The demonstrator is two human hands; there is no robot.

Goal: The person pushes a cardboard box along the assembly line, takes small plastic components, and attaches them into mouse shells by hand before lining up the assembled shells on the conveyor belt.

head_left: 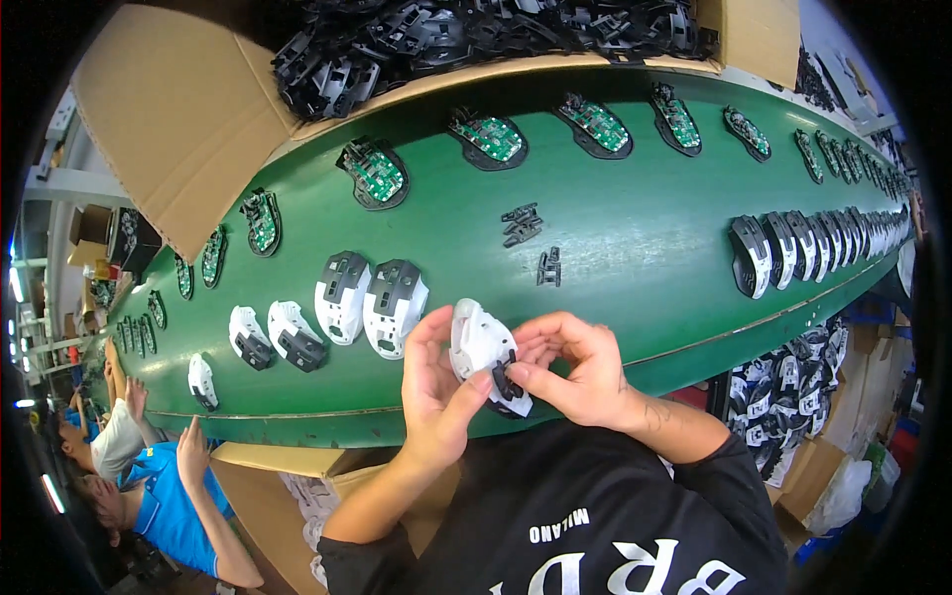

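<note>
A white computer mouse shell (478, 342) is held over the near edge of the green belt, its inner side partly facing up. My left hand (434, 409) is closed around its left side, with the thumb at its lower part. At the shell's lower right sits a small black plastic part (503, 375). My right hand (583, 375) pinches this part against the shell between thumb and fingers. Whether the part is fixed in the shell cannot be made out. Just beyond my hands, loose black plastic clips (548, 267) lie on the belt.
The green belt (635, 288) carries mouse bases with green circuit boards (488, 137) along its far side. White-and-black mouse shells (395, 305) lie left, with a long row (778, 253) right. A cardboard box (178, 119) of black parts stands beyond. Co-workers (174, 486) sit at left.
</note>
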